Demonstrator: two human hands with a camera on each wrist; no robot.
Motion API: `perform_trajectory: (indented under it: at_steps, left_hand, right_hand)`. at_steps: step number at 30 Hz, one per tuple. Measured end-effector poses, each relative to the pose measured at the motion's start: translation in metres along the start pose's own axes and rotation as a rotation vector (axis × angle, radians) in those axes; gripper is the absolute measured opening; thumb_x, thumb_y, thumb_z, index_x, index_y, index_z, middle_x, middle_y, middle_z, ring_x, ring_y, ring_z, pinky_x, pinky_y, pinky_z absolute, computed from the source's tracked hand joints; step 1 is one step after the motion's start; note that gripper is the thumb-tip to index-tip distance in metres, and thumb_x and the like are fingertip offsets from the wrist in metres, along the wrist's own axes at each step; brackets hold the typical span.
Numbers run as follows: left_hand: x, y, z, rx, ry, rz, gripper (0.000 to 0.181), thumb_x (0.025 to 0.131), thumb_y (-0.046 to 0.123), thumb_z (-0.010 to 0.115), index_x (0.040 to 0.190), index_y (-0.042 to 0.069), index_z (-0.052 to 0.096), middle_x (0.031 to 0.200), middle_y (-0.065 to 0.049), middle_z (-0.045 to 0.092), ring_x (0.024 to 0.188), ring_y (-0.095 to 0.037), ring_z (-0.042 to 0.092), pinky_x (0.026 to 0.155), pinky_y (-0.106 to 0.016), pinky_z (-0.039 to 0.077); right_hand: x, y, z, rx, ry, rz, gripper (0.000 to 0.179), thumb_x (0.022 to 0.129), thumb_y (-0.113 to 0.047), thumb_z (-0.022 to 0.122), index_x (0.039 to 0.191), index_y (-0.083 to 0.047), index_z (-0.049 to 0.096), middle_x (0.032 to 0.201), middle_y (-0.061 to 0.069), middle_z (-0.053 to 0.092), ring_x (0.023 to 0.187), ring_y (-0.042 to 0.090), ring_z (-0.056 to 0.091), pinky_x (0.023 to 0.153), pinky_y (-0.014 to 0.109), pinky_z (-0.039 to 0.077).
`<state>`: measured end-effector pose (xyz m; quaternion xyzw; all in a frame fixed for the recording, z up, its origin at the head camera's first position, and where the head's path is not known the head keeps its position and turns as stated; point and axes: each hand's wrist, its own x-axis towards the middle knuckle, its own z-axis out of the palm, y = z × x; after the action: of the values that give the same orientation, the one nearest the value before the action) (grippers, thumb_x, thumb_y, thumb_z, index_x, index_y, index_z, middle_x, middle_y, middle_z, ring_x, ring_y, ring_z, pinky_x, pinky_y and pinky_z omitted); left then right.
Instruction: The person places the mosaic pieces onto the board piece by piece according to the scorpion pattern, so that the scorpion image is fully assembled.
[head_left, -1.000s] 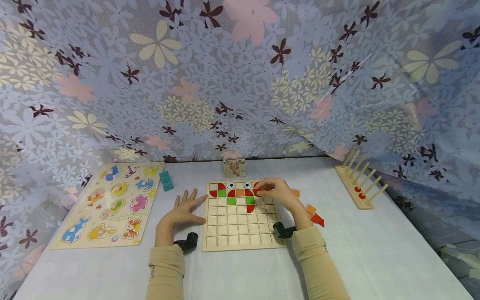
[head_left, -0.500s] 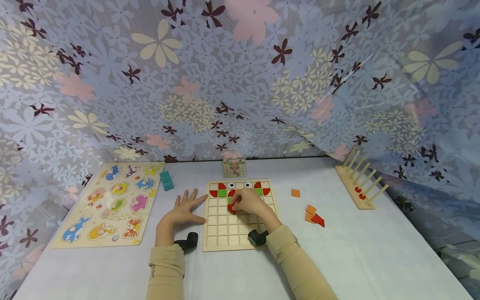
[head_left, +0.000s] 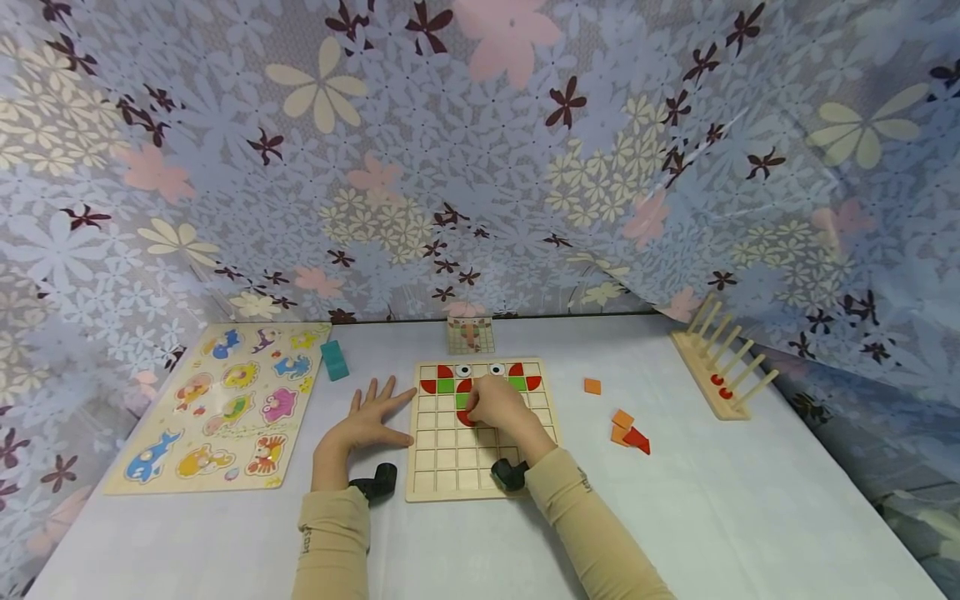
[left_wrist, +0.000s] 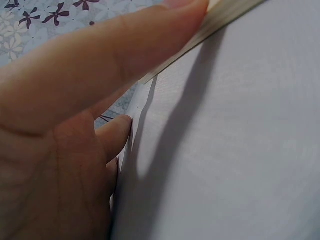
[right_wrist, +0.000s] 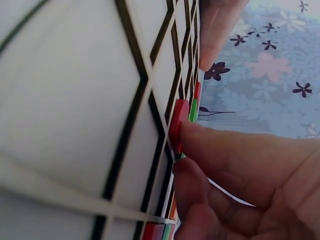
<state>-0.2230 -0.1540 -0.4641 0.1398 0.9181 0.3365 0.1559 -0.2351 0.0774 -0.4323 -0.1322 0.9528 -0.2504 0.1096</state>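
Observation:
A wooden grid board point(head_left: 435, 482) bears red, green, orange and eye-printed pieces in its upper rows. My right hand point(head_left: 501, 407) is over the board, pinching a red rounded tile point(head_left: 465, 418) at a cell just below a green square point(head_left: 462, 401). In the right wrist view the thumb presses that red tile point(right_wrist: 178, 120), a fingertip close below it; the hand hides some neighbouring cells. My left hand point(head_left: 365, 425) rests with spread fingers on the table, its thumb and index fingertip at the board's left edge. The left wrist view shows the thumb point(left_wrist: 125, 60) against that edge.
Loose orange squares point(head_left: 622, 418) and red pieces point(head_left: 637, 440) lie right of the board. A small pattern card point(head_left: 471, 336) stands behind it. On the left are a sea-animal puzzle point(head_left: 217, 417) and a teal block point(head_left: 334, 361); a peg stand point(head_left: 708, 375) is at far right.
From the board's upper right, where a red tile now sits, my right hand has moved left and down with another red tile, and stays there. The left hand has not moved.

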Motion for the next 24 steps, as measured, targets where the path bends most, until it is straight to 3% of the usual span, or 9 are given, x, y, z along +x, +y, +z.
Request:
perform_trajectory:
  at_steps: [7, 16, 24]
  left_hand:
    - [0.002, -0.001, 0.001, 0.005, -0.003, 0.007, 0.090, 0.067, 0.032, 0.077, 0.143, 0.012, 0.034, 0.152, -0.022, 0.004, 0.138, -0.042, -0.013, 0.108, -0.055, -0.015]
    - [0.001, -0.001, 0.000, 0.000, -0.001, 0.015, 0.090, 0.068, 0.031, 0.077, 0.143, 0.012, 0.034, 0.152, -0.023, 0.004, 0.138, -0.042, -0.012, 0.108, -0.055, -0.015]
    - [0.001, -0.002, 0.000, 0.006, -0.001, 0.005, 0.090, 0.067, 0.032, 0.077, 0.143, 0.012, 0.034, 0.152, -0.022, 0.004, 0.138, -0.042, -0.012, 0.108, -0.054, -0.014]
  right_hand:
    - [-0.002, 0.000, -0.004, -0.018, 0.008, 0.028, 0.007, 0.074, -0.011, 0.075, 0.072, -0.012, 0.068, 0.077, 0.001, 0.064, 0.070, 0.019, 0.058, 0.059, 0.029, 0.049]
    - [-0.010, 0.025, -0.013, 0.247, 0.082, -0.051, 0.007, 0.079, -0.012, 0.071, 0.083, -0.009, 0.066, 0.075, 0.000, 0.060, 0.068, 0.013, 0.054, 0.059, 0.026, 0.045]
    - [-0.016, 0.049, -0.030, 0.347, 0.154, -0.013, 0.010, 0.082, -0.010, 0.067, 0.091, -0.005, 0.068, 0.082, 0.004, 0.062, 0.076, 0.017, 0.056, 0.067, 0.032, 0.047]
